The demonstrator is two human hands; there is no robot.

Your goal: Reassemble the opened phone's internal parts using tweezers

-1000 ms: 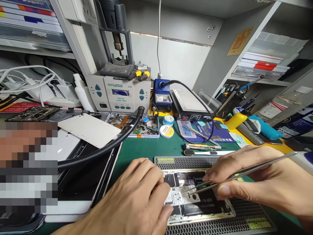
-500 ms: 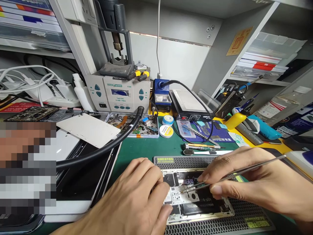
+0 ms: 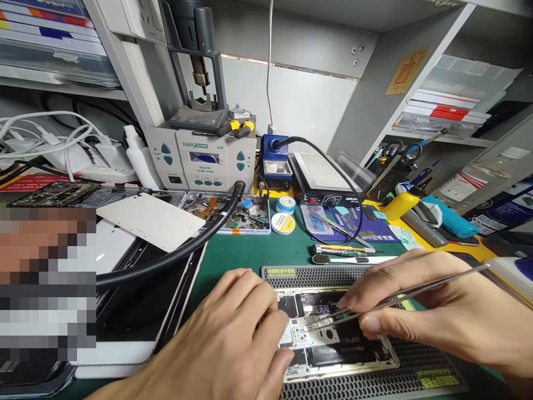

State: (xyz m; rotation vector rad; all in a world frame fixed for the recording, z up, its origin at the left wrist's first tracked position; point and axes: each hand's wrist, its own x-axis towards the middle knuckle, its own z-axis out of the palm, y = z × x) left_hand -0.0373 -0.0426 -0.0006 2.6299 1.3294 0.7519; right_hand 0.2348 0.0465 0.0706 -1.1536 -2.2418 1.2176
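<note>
An opened phone [image 3: 345,347] lies on a grey anti-slip mat [image 3: 328,274] at the front of the green bench. My left hand [image 3: 225,344] rests on the phone's left end, fingers curled down and pressing it. My right hand [image 3: 437,311] pinches a pair of metal tweezers [image 3: 395,300]. Their tips touch a small part over the white shield near the phone's left end [image 3: 306,329].
A black hose [image 3: 166,255] crosses white phone panels [image 3: 152,222] at left. Behind stand a hot-air station [image 3: 204,158], a parts tray [image 3: 245,214], solder tins [image 3: 283,223], a heating plate [image 3: 320,178] and spare tweezers [image 3: 341,228]. Tools fill the right side [image 3: 441,219].
The tweezers' tips have slid a little to the left over the phone board. My left hand has stayed in place.
</note>
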